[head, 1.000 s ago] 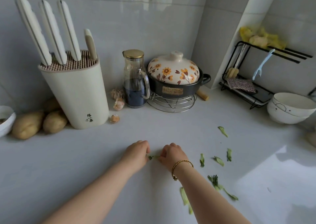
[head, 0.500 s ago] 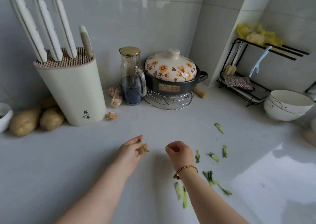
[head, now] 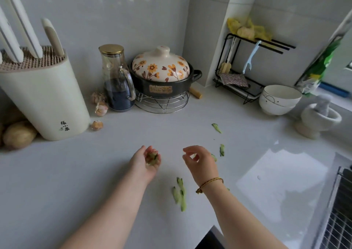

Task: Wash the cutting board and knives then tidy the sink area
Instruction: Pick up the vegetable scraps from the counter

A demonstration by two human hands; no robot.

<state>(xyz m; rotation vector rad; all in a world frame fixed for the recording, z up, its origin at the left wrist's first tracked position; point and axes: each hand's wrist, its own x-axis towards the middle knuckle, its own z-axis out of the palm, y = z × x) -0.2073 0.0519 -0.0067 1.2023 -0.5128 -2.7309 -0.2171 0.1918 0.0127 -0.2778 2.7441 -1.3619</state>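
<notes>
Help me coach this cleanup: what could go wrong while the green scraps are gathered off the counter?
The loose green vegetable scraps heaped in the cupped left hand could spill if more are added. The green peel strips beside the right forearm, near the front edge of the white countertop, might get swept off.

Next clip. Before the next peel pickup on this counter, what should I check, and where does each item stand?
1. Left hand cups scraps: ok.
2. Right hand empty for a fresh grip: cannot tell, fingers curled.
3. Counter rid of peels: not ok; some lie between the arms, more by the right hand.
4. Knives in block: ok.
5. Cutting board washed: cannot tell, not in view.
</notes>
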